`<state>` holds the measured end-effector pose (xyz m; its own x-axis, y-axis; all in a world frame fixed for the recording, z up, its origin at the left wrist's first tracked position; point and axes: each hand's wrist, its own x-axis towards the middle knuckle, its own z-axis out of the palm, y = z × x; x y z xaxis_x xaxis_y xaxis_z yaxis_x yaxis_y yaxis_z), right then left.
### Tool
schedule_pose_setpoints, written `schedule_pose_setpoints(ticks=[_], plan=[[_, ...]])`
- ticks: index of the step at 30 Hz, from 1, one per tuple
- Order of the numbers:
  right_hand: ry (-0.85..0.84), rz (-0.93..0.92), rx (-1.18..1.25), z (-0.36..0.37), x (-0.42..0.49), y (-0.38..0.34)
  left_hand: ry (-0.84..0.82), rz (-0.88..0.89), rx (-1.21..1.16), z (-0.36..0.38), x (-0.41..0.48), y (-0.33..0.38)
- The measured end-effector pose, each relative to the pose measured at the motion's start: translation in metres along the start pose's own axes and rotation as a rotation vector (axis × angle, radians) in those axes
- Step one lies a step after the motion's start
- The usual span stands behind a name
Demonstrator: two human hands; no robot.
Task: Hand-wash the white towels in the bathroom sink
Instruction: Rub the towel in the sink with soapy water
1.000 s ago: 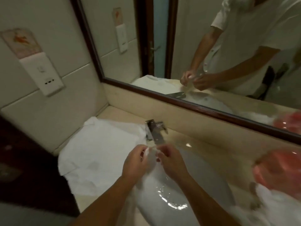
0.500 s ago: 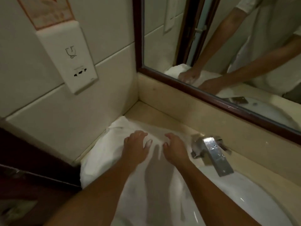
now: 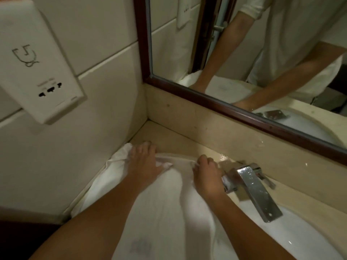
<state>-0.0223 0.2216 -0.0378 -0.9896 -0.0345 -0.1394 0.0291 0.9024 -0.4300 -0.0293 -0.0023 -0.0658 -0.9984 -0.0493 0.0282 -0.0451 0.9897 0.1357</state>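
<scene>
Left hand point(image 3: 143, 162) and right hand point(image 3: 207, 178) both grip far edge of white towel point(image 3: 159, 212) on surface point(image 3: 178, 141), right hand beside faucet point(image 3: 253, 188).

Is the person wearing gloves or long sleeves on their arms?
No gloves: the left hand and right hand are bare, and so are both forearms. The mirror shows a short white sleeve.

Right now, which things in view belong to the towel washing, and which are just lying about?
Job: white towel, left hand and right hand gripping its far edge, sink, faucet.
Lying about: wall socket, mirror, counter.
</scene>
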Motion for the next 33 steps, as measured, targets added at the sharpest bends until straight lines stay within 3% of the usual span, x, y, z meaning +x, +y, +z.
schedule_pose_setpoints(ticks=[3,7,11,14,21,24,28,33], plan=[[-0.069,0.009,0.223,-0.020,-0.018,-0.006,0.018,0.050,-0.019,-0.008,-0.009,0.000],[-0.063,-0.088,0.299,-0.061,-0.053,-0.021,0.114,0.121,-0.164,-0.019,-0.028,0.001],[0.008,-0.157,0.290,-0.109,-0.095,-0.029,-0.029,-0.005,-0.424,-0.056,-0.048,-0.002],[0.104,-0.166,0.338,-0.147,-0.126,-0.025,0.032,-0.007,-0.620,-0.095,-0.062,0.018],[0.367,-0.018,0.582,-0.238,-0.188,0.033,0.107,0.206,-0.930,-0.196,-0.081,0.134],[0.379,0.109,0.688,-0.269,-0.217,0.074,0.049,0.330,-0.953,-0.216,-0.094,0.194],[0.323,0.187,0.605,-0.305,-0.251,0.137,-0.102,0.366,-0.994,-0.224,-0.111,0.279],[0.433,0.299,0.642,-0.345,-0.292,0.236,-0.173,0.409,-0.915,-0.218,-0.137,0.401]])
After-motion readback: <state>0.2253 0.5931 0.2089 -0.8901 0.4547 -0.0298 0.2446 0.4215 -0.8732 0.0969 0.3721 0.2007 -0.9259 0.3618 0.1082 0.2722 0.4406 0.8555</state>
